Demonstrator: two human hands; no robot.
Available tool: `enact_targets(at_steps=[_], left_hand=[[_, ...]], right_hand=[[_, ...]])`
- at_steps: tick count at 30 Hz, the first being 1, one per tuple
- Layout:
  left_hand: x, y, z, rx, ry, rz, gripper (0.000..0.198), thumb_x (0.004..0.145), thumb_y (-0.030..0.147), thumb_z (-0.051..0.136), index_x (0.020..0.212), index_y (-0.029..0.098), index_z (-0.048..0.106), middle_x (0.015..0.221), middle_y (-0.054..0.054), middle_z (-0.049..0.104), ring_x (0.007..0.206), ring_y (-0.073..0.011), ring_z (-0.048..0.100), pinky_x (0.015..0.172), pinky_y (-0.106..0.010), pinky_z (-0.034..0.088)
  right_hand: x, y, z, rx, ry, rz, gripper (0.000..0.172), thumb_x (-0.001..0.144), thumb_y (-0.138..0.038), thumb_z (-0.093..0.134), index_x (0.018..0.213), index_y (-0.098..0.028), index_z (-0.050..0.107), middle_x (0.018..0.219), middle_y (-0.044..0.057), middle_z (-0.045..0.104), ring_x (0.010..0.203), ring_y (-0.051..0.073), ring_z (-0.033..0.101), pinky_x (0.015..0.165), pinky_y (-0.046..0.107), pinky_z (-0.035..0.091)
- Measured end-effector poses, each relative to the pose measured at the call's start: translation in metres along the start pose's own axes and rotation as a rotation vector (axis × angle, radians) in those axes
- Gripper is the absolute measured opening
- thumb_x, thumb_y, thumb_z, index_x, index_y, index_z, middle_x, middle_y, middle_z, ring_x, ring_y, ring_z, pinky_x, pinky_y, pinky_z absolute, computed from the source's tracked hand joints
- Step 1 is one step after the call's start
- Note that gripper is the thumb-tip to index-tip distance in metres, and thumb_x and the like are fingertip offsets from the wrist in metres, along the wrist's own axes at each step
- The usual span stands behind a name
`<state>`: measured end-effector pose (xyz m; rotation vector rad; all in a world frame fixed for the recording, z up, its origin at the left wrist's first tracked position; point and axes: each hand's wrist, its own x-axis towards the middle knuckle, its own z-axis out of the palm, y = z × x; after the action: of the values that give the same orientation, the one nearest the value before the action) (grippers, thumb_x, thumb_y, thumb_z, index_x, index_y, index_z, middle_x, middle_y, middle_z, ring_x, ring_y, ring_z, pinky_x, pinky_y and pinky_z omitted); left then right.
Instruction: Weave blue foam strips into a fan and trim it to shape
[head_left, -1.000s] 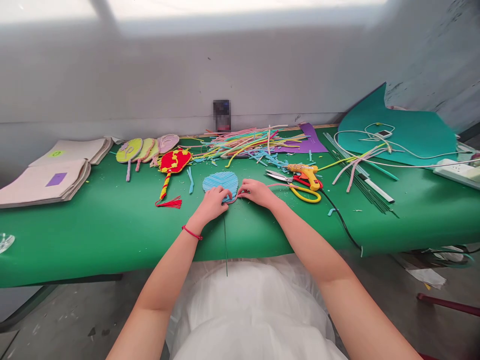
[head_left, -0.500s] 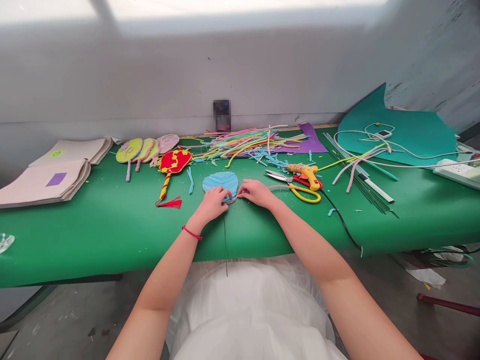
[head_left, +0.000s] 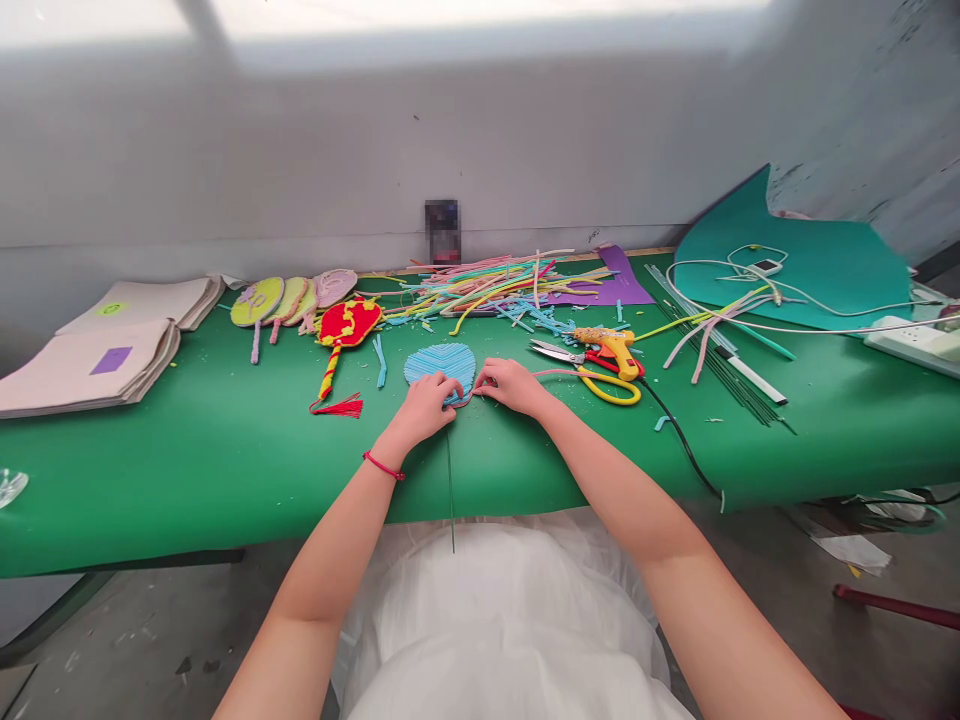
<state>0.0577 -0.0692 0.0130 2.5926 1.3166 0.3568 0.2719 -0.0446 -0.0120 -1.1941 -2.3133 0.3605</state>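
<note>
A round disc covered in blue pipe cleaner (head_left: pixel 441 358) lies flat on the green table (head_left: pixel 247 470), with a thin green wire (head_left: pixel 451 490) running from under it toward my lap. My left hand (head_left: pixel 429 402) bends its fingers over the disc's near edge and grips it there. At the right rim, my right hand (head_left: pixel 510 386) pinches a pink pipe cleaner (head_left: pixel 559 373), whose tail trails out to the right behind the hand. Part of the pink strip follows the disc's lower edge. The fingertips hide the exact contact.
Yellow-handled scissors (head_left: pixel 611 388) and a yellow glue gun (head_left: pixel 616 350) with a black cord lie at right. Behind is a pile of coloured pipe cleaners (head_left: pixel 480 290). A red fan (head_left: pixel 349 325) and an open book (head_left: pixel 97 350) are left; green wires (head_left: pixel 739 385) lie far right.
The right fingertips have edged slightly left, closer against the disc's rim with the pink pipe cleaner. My left hand keeps its place.
</note>
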Motion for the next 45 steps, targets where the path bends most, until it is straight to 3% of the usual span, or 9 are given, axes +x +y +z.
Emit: enact_targets(at_steps=[36, 42, 45], left_hand=[[-0.0005, -0.0017, 0.0002, -0.023, 0.008, -0.006, 0.031, 0.075, 0.011, 0.049, 0.101, 0.024, 0.059, 0.099, -0.006, 0.056, 0.092, -0.0240, 0.052, 0.084, -0.038, 0.040], [0.0014, -0.0013, 0.0013, -0.095, 0.033, -0.041, 0.014, 0.085, 0.029, 0.052, 0.094, 0.024, 0.061, 0.097, -0.005, 0.058, 0.093, -0.0235, 0.052, 0.086, -0.038, 0.038], [0.0060, 0.0008, 0.0041, -0.118, 0.076, -0.087, 0.016, 0.089, 0.033, 0.049, 0.087, 0.023, 0.061, 0.091, -0.004, 0.060, 0.091, -0.0227, 0.053, 0.084, -0.038, 0.037]], right_hand=[[0.0013, 0.0044, 0.0034, -0.004, 0.029, -0.085, 0.008, 0.083, -0.025, 0.067, 0.079, -0.019, 0.067, 0.082, 0.003, 0.060, 0.081, 0.017, 0.055, 0.072, 0.027, 0.031], [0.0014, 0.0041, 0.0025, 0.003, 0.029, -0.088, 0.007, 0.082, -0.024, 0.068, 0.079, -0.018, 0.067, 0.082, 0.003, 0.061, 0.081, 0.017, 0.055, 0.072, 0.027, 0.033], [0.0019, 0.0051, 0.0032, 0.012, 0.028, -0.093, 0.007, 0.082, -0.024, 0.068, 0.079, -0.018, 0.067, 0.082, 0.003, 0.061, 0.080, 0.017, 0.054, 0.072, 0.027, 0.033]])
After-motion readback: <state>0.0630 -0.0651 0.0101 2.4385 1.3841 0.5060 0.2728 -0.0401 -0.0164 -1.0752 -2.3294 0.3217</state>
